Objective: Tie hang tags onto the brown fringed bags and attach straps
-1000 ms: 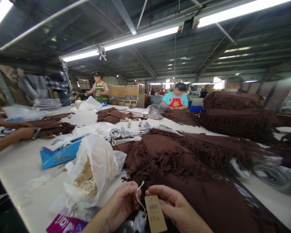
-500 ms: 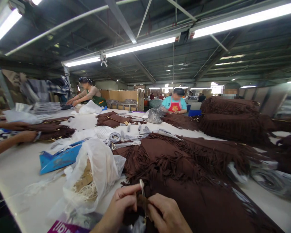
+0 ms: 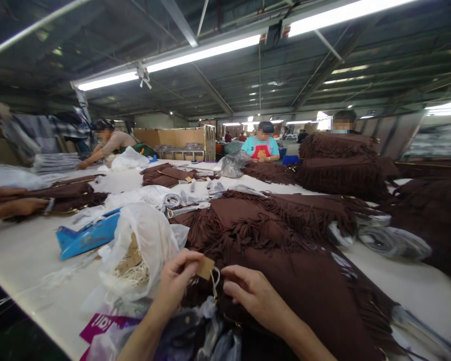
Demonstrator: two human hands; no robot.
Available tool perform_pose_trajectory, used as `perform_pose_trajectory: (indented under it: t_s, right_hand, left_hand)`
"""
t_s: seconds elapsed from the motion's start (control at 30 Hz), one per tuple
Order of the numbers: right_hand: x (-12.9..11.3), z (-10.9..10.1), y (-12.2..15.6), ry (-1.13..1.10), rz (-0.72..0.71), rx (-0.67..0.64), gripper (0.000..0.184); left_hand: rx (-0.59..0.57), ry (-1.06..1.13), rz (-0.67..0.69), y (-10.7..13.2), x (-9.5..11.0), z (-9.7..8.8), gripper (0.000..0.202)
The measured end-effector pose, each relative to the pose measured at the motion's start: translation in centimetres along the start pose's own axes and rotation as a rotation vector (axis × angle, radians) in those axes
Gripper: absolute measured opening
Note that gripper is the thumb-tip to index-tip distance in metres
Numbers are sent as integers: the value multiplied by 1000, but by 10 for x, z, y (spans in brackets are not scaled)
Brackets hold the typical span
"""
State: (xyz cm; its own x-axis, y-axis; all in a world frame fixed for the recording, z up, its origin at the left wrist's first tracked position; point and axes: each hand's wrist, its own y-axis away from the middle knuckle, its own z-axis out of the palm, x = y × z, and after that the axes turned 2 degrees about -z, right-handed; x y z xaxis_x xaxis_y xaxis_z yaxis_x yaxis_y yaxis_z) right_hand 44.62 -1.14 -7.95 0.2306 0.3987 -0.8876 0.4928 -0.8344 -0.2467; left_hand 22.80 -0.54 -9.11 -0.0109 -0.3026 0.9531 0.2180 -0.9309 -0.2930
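My left hand [image 3: 177, 279] is closed in a pinch on a small brown paper hang tag [image 3: 205, 266] with a white string loop hanging from it. My right hand [image 3: 248, 295] lies just right of the tag, fingers curled loosely over a dark brown fringed garment [image 3: 293, 281]; whether it grips the string or the cloth I cannot make out. The garment spreads from under my hands across the white table [image 3: 26, 250]. A clear plastic bag [image 3: 143, 245] holding more tags and white strings sits to the left of my left hand.
A blue plastic tray [image 3: 84, 236] lies left of the bag. Stacks of brown fringed garments [image 3: 334, 170] stand at the right and far side. Another person's arms [image 3: 11, 205] reach in at the left edge; other workers [image 3: 261, 148] stand beyond the table.
The tag, hanging below my hands a second ago, is now lifted and pinched in my left hand. My hands have moved slightly apart, and the camera has shifted so the scene slid left.
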Motion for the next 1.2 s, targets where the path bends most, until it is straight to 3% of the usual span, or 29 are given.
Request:
perform_pose_trajectory:
  t_s: [0.1, 0.23, 0.33, 0.4, 0.5, 0.57, 0.63, 0.7, 0.73, 0.87, 0.93, 1.07, 1.2]
  right_hand:
    - [-5, -24, 28, 342, -102, -51, 43]
    - [6, -45, 71, 899, -156, -72, 74]
    - [24, -45, 88, 1167, -206, 34, 67]
    - [34, -43, 90, 1246, -289, 143, 50]
    - [29, -51, 81, 1238, -254, 132, 27]
    - [12, -63, 72, 1220, -129, 59, 17]
    - [-8, -77, 62, 1221, -50, 31, 11]
    - [-22, -88, 57, 1222, -22, 13, 6]
    - [-25, -91, 56, 1220, -7, -6, 16]
    - [-7, -89, 66, 1195, 156, -114, 95]
    - [9, -83, 74, 1140, 279, -157, 110]
    - [25, -79, 83, 1086, 280, -109, 102]
    - [10, -91, 82, 1083, 176, -38, 64]
  left_hand:
    - [271, 156, -30, -10, 5, -11, 13]
    - [378, 203, 17, -16, 10, -11, 20]
    - [358, 10, 152, -11, 14, -3, 22]
    - [244, -336, 368, -4, 19, 3, 28]
    - [-153, -753, 648, 10, 29, 16, 33]
    - [-500, -871, 674, 17, 37, 29, 42]
    - [-713, -973, 600, 21, 44, 46, 58]
    - [-750, -1080, 495, 21, 47, 62, 61]
    - [-746, -1131, 453, 21, 46, 69, 58]
    - [-875, -1233, 446, 23, 24, 75, 46]
    - [-928, -1213, 508, 25, 8, 69, 48]
    - [-901, -1209, 577, 25, -5, 60, 60]
    - [-841, -1279, 494, 14, 19, 62, 40]
